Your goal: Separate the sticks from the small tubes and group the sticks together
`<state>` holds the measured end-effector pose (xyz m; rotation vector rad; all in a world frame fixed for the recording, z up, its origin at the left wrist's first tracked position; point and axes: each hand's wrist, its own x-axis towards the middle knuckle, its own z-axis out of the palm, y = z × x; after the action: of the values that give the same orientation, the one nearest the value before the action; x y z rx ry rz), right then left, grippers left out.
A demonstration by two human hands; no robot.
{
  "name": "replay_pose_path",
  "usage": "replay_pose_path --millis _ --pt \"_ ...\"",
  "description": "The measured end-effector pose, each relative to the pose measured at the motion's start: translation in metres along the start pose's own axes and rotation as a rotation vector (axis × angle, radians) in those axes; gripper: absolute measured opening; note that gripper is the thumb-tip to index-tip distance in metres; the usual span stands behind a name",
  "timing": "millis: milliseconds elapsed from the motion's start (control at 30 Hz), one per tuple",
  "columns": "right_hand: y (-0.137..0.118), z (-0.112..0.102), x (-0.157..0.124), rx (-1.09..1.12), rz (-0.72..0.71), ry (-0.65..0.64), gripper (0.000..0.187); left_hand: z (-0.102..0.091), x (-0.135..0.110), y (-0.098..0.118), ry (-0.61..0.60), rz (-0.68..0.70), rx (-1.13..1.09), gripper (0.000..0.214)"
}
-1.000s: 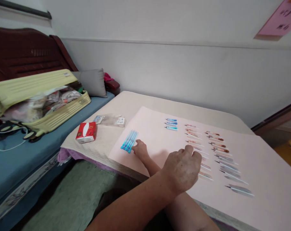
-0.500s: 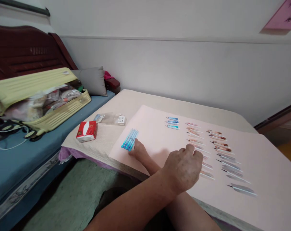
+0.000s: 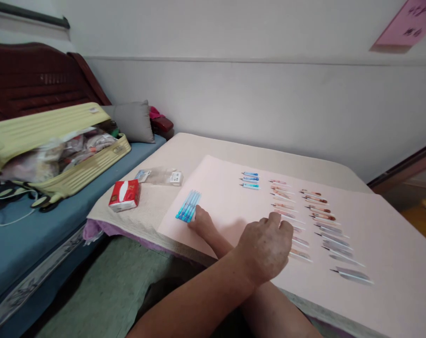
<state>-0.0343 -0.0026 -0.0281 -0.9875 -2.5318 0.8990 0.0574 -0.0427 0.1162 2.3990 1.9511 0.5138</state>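
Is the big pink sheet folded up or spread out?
Spread out: the pink sheet lies flat, with the blue pen-like sticks beside the right hand resting on it.

peach pens partly hidden behind left hand, suitcase cut off

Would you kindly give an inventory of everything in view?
Table: one, beige cover, centre
Paper: one, pale pink, on table
Left pen-like sticks: several, blue, paper's left
Far sticks: three, blue, paper's far middle
Middle sticks: several, pinkish, paper's middle
Right sticks: several, brown or grey, paper's right
Pack: one, red and white, table's left
Packaging: one, clear, behind pack
Bed: one, blue, left
Suitcase: one, yellow, open on bed
Headboard: one, dark red, left
Pillow: one, grey, on bed
Wall: one, white, behind table
Note: one, pink, upper right
Right hand: one, bare, by left sticks
Left hand: one, bare, by middle sticks
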Motion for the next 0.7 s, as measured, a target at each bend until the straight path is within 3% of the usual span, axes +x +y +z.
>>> replay_pose_path --millis 400,700 --pt "0.003 0.003 0.002 0.025 0.025 -0.01 0.031 0.002 0.0 0.0 0.003 -0.011 0.01 0.018" --pt "0.002 -0.023 -0.008 0.149 0.055 -0.065 0.034 0.011 -0.001 -0.013 0.004 -0.045 0.035 0.017"
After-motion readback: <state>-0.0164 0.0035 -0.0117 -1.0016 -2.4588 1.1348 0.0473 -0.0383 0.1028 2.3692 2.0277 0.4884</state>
